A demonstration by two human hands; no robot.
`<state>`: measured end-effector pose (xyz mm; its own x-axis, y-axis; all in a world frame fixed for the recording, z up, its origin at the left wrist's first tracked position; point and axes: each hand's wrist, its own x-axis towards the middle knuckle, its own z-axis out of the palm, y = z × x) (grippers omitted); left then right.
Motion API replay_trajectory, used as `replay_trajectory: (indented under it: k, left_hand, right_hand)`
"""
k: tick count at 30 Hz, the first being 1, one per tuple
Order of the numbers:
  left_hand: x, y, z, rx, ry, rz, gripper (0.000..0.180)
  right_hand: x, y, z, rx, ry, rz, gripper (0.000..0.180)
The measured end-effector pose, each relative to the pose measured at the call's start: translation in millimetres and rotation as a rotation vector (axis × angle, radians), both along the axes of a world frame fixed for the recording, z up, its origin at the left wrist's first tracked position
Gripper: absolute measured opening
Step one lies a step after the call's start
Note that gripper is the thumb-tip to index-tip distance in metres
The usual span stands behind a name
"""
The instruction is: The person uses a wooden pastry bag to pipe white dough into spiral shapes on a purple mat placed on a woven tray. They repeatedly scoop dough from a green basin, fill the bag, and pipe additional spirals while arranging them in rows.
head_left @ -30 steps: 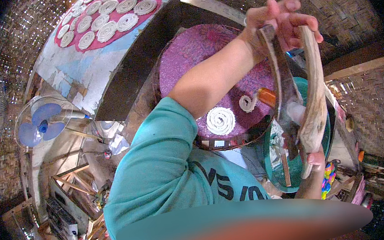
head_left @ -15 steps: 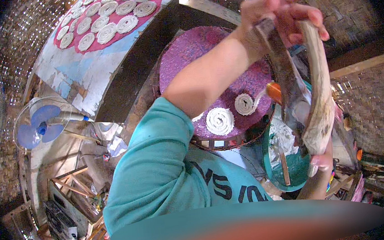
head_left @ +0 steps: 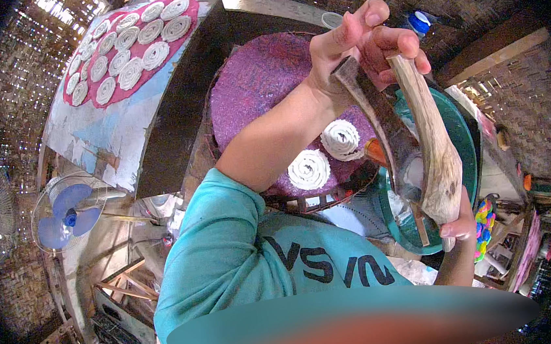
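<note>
My left hand (head_left: 376,45) reaches up and curls over the top ends of a two-armed wooden hand press (head_left: 441,151), one arm dark and the other pale. My right hand (head_left: 458,225) grips its lower end, with only part of the fingers showing. An orange nozzle (head_left: 375,152) pokes out beside the dark arm. Close to it, on a round purple mat (head_left: 257,75), lie a white coil (head_left: 341,139) and another white coil (head_left: 309,169), both spiral-shaped. Under the press stands a green basin (head_left: 465,126) with a flat wooden stick (head_left: 420,225) in it.
Several white coils lie on a pink mat (head_left: 192,9) over a peeling table (head_left: 99,141) at the far left. A blue-bladed fan (head_left: 70,219) stands below it. Beyond my left hand are a blue-capped bottle (head_left: 419,23) and a clear cup (head_left: 332,19).
The coil nearest the nozzle has grown larger, and the strand that ran from the nozzle to it no longer shows. The view has shifted; both hands still hold the press.
</note>
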<state>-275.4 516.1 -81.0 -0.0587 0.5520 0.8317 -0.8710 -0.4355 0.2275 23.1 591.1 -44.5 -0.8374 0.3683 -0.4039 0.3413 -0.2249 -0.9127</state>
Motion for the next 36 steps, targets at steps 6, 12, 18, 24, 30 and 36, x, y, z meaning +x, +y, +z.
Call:
replay_trajectory:
  k: [6,12,18,24,30,36]
  left_hand:
    - [-8.5,24.4,-10.1,-0.216,-0.122,-0.309,0.075]
    - [11.9,35.2,-100.1,-1.099,0.868,0.480,0.056]
    - [-5.9,34.0,-162.9,-0.997,1.112,0.528,0.049]
    - [0.7,11.4,-101.3,-1.128,1.399,0.623,0.047]
    - [6.0,-10.7,-102.7,-1.144,1.670,0.935,0.060]
    - [0.8,-38.9,-101.2,-0.571,1.822,1.318,0.043]
  right_hand:
    - [0.6,8.4,-11.1,0.231,0.052,0.054,0.090]
    - [-15.8,11.8,-26.1,0.220,0.014,0.012,0.087]
    - [-27.6,14.8,-36.2,0.208,0.055,0.007,0.087]
    - [-35.9,19.6,-55.1,0.295,0.110,-0.119,0.086]
    - [-31.3,17.6,-52.3,0.222,0.108,-0.161,0.088]
    - [-26.3,17.2,-47.6,0.152,0.151,-0.131,0.081]
